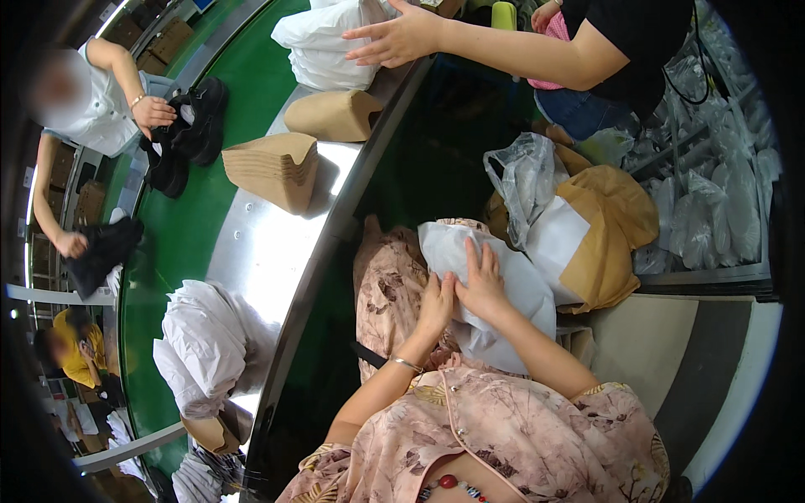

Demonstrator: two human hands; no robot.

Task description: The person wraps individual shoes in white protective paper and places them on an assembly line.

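My right grip (480, 281) is a bare hand with its fingers spread wide, lying on top of one white sheet (524, 302). My left grip (438, 303) is right next to it, fingers close together, at the sheet too. I cannot tell if it pinches the sheet. The sheet lies on the lap, over pink flowery clothes (386, 285).

To the right I see one big brown paper bundle (620, 226) and one clear bag (537, 176) by it. Past them is a rack (759, 272) full of clear plastic bags, too many to count.

To the left is a long, shiny metal table (260, 243) with a green belt (172, 260) beside it. I count two brown card shapes out in the open, one far (323, 115) and one near (272, 172); the near one is a stack. One more brown piece (210, 432) peeks out under a white bundle (201, 348). A second white bundle (323, 54) sits at the far end.

Two black shoes (201, 121) are across the belt. I count three other people: one in white, one in black, one in yellow. Behind them, brown boxes (170, 40) sit on shelves.
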